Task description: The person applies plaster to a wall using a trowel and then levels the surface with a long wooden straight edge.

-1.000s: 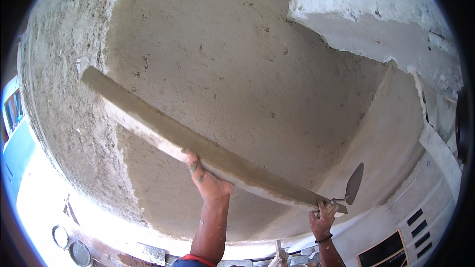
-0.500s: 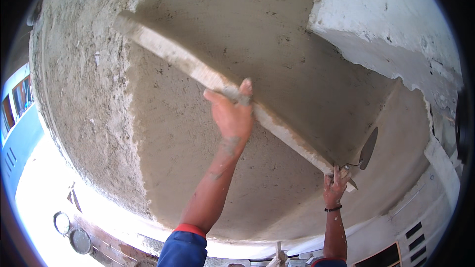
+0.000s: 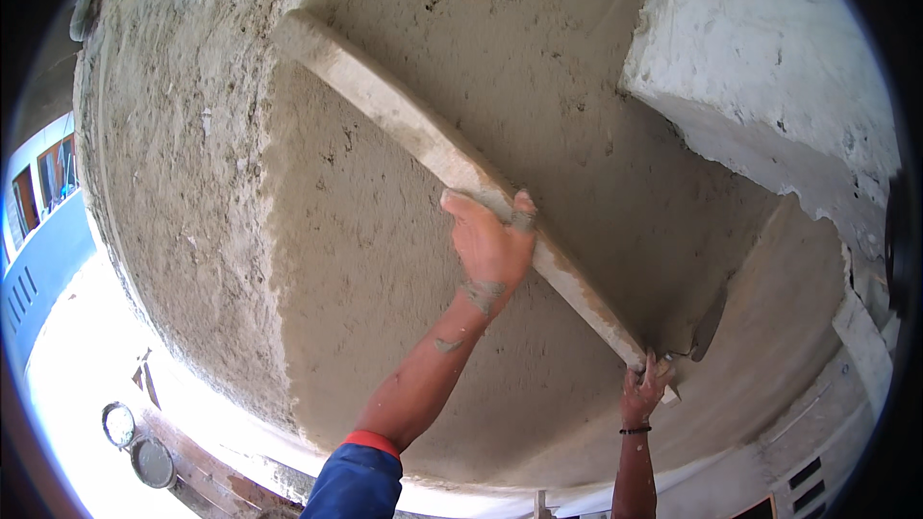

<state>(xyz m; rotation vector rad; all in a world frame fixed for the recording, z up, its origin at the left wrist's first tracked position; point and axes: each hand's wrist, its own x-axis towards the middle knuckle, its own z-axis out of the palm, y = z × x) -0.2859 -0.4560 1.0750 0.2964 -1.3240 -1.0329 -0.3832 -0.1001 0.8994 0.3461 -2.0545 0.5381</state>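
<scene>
I am looking up at a ceiling coated in wet grey plaster (image 3: 404, 259), and both my hands are raised against it. My left hand (image 3: 490, 245) is clenched around a long straightedge board (image 3: 423, 139), gripping it near its middle, fingers hooked over the upper edge and the thumb on the near side. The board lies flat against the plaster and runs on a slant from the upper left, where its free end sits close to a step in the coating, down to the lower right. My right hand (image 3: 646, 389) is closed on the lower end of that same board, and it also holds a trowel (image 3: 710, 325), whose dark blade sticks up just beside the board's end, touching or nearly touching the plaster; I cannot tell which. Grey smears mark my left wrist and forearm, and a blue sleeve with a red cuff (image 3: 370, 461) shows at the bottom edge. A dark band sits on my right wrist.

To the left of the board the coating is rough and lumpy; to its right it looks smoother. At the upper right a whitish beam (image 3: 760, 86) drops below the ceiling. Far down at the lower left, in bright light, two round buckets (image 3: 137, 442) stand close together.
</scene>
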